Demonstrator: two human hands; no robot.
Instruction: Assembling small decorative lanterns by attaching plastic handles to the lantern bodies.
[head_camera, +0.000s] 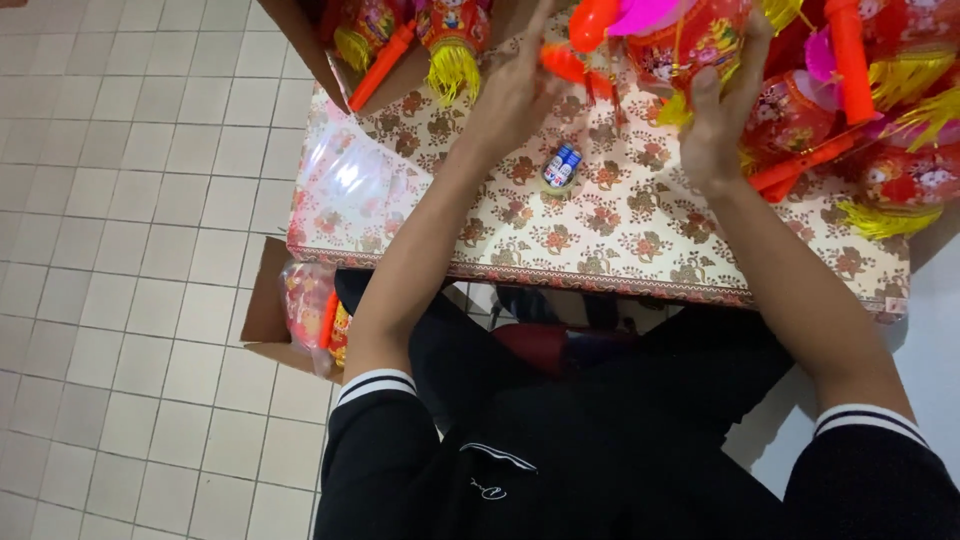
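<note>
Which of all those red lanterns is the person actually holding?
The red lantern at top centre, gripped between both hands: right hand beneath, left hand at its orange handle. The others lie untouched.

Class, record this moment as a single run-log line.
left hand: touching orange handle | right hand: holding red lantern | batteries: on floral table

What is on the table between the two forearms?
In the head view, a small pair of batteries lies on the flowered tablecloth, between the left hand and the right hand. Otherwise that stretch is bare.
</note>
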